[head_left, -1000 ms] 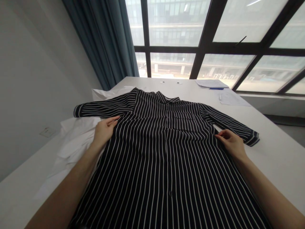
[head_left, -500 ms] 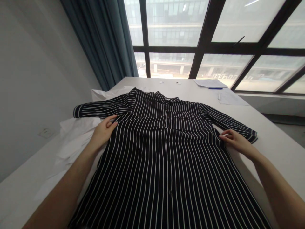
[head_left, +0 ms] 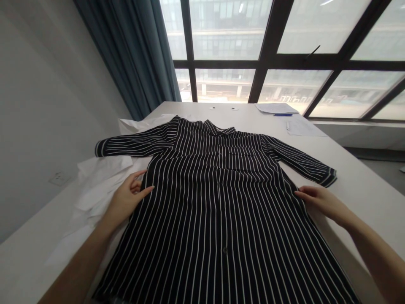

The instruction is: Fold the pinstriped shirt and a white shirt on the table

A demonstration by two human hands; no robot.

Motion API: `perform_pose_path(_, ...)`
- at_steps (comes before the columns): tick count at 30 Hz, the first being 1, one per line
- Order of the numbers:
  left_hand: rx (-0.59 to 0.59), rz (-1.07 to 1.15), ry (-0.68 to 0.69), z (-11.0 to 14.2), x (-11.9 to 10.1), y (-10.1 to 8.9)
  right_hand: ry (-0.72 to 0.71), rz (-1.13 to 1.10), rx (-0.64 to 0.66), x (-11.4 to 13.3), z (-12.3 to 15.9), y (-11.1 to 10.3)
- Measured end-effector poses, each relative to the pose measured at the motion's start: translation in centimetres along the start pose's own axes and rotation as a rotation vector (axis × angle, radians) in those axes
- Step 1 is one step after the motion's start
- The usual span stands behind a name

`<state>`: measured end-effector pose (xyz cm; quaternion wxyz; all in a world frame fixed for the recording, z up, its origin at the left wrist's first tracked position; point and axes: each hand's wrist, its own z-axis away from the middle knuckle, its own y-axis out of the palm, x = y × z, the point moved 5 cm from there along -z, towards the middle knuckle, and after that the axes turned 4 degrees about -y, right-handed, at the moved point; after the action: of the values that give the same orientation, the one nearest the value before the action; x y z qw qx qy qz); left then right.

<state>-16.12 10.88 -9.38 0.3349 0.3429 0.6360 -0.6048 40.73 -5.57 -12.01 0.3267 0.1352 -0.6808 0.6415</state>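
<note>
A black shirt with white stripes [head_left: 215, 202] lies spread flat, front up, on a white table [head_left: 363, 194], its collar pointing away from me and both sleeves stretched outward. My left hand [head_left: 128, 198] rests at the shirt's left side seam, fingers extended and slightly apart, fingertips touching the fabric edge. My right hand [head_left: 319, 200] lies flat at the shirt's right side seam, fingers stretched out along the edge, below the right sleeve cuff [head_left: 327, 179]. Neither hand grips anything.
White fabric [head_left: 98, 185] lies under and to the left of the shirt. Papers [head_left: 300, 126] and a blue pen [head_left: 283, 114] sit at the table's far right. A wall and a dark curtain [head_left: 139, 59] stand to the left, large windows behind.
Both hands have slid toward me along the shirt's side seams, from near the armpits down to the waist area. The shirt lies where it was.
</note>
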Motion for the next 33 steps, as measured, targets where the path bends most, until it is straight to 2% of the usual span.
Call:
perform_pose_path(6,-0.089,-0.028,0.0,0.2,-0.3,-0.5,0.133,-0.17,-0.261,0.2,1.6,0.3)
perform_pose_path(10,-0.124,-0.037,-0.031,0.2,0.3,-0.9,0.119,-0.191,-0.332,0.9,2.0,0.9)
perform_pose_path(15,-0.152,-0.066,-0.028,0.2,0.4,-1.2,0.102,-0.124,-0.344,1.2,2.1,1.0)
perform_pose_path(20,-0.165,-0.101,-0.04,0.4,0.2,-1.2,0.086,-0.279,-0.348,0.9,1.9,0.8)
perform_pose_path(25,-0.18,-0.099,-0.051,0.5,0.2,-1.2,0.113,-0.394,-0.287,0.9,1.8,1.0)
perform_pose_path(33,-0.177,-0.152,-0.033,0.3,0.5,-1.7,0.095,-0.409,-0.282,1.0,1.8,1.5)
